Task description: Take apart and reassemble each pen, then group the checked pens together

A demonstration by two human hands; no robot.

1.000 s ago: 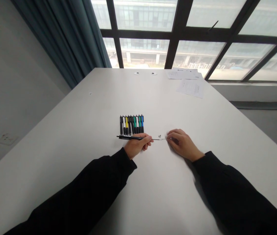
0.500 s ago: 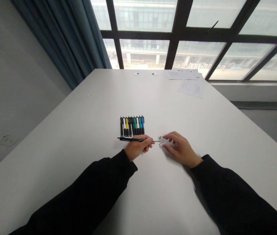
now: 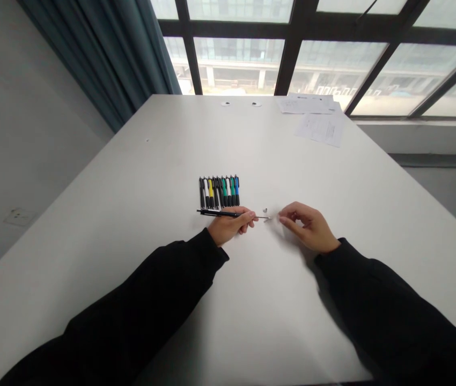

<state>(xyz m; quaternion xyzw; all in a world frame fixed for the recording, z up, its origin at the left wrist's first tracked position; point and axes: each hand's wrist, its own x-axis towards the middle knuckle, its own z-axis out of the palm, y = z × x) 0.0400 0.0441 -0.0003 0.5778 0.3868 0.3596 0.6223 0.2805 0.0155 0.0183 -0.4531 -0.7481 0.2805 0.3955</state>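
Black pen [image 3: 212, 213] in left fingers [image 3: 248, 215]; right fingers [image 3: 291, 225], earlier wide, now pinched, contents unclear.

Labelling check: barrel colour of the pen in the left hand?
Black. The pen in the left hand shows best in the head view.

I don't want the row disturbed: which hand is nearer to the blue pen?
Left. The left hand is just nearside of the blue pen; the right hand is farther off, rightward.

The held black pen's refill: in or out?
Out, at least partly: the thin refill sticks out past the left hand; its other end is hidden.
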